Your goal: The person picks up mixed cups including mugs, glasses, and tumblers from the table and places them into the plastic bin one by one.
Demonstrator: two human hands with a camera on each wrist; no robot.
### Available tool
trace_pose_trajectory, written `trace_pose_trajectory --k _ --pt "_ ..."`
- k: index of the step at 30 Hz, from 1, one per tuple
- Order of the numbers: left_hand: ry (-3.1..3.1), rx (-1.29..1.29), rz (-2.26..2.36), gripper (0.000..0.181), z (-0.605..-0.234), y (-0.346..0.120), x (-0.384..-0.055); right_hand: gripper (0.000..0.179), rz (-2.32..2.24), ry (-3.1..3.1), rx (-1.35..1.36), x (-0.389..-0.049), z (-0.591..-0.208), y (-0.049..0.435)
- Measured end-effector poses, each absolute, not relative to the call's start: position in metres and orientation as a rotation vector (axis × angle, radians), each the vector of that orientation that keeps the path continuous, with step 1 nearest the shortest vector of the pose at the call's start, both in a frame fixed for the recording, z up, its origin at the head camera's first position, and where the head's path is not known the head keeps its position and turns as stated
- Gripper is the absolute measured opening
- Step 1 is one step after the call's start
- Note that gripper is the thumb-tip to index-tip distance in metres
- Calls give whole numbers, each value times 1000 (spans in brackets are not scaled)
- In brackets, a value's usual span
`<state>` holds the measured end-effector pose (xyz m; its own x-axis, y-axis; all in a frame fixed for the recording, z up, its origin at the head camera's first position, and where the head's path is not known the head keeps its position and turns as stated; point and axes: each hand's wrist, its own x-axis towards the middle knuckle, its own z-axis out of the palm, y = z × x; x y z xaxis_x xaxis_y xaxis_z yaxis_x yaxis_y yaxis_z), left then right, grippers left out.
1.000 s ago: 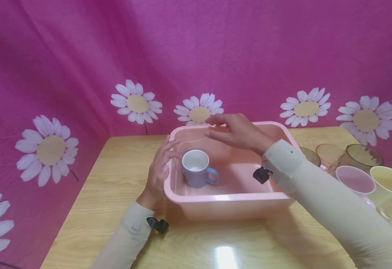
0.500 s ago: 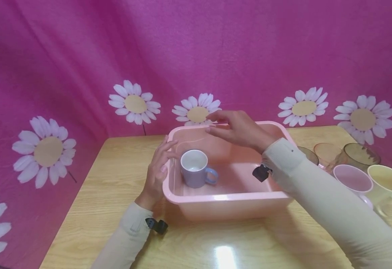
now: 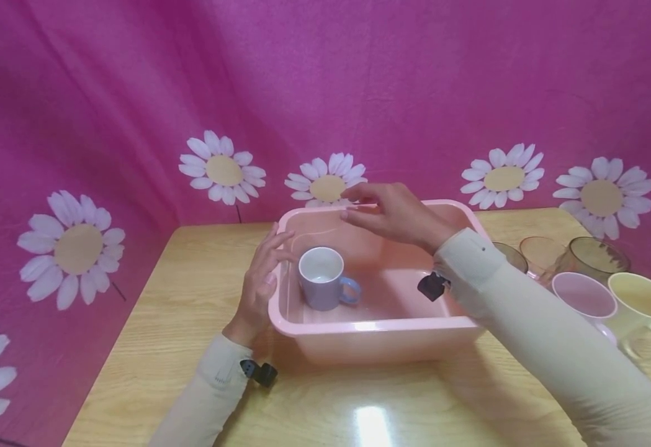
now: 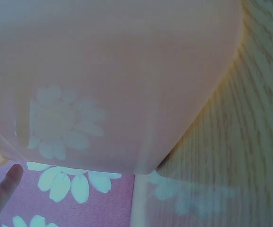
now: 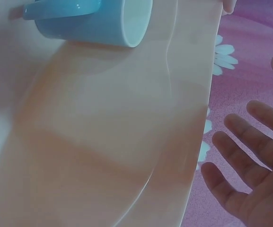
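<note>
A pink plastic basin stands on the wooden table. Inside it, toward the left end, a lilac-blue mug with a white interior stands upright, handle to the right; the right wrist view also shows this mug. My left hand lies along the basin's left rim, its fingertips at the edge. Above the basin, near its back rim, hovers my right hand with nothing in it. The right wrist view shows its fingers spread apart. In the left wrist view, the basin's outer wall fills most of the picture.
Right of the basin stand a lilac mug, a yellow mug and several see-through glasses, including a dark tinted one. My right sleeve partly covers this group. A magenta cloth with daisies hangs behind the table.
The whole view has shifted slightly left. Both hands keep nearly the same poses, and the mug stays in its place in the basin.
</note>
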<state>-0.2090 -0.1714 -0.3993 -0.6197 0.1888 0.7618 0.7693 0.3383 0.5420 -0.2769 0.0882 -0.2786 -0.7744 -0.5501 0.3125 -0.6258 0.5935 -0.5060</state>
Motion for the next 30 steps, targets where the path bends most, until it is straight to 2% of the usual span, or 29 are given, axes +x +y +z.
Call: trace_pose_trajectory --k 30 --pt "-1994 -838 -1261 45 -399 -172 -209 44 917 -2676 985 -277 -276 89"
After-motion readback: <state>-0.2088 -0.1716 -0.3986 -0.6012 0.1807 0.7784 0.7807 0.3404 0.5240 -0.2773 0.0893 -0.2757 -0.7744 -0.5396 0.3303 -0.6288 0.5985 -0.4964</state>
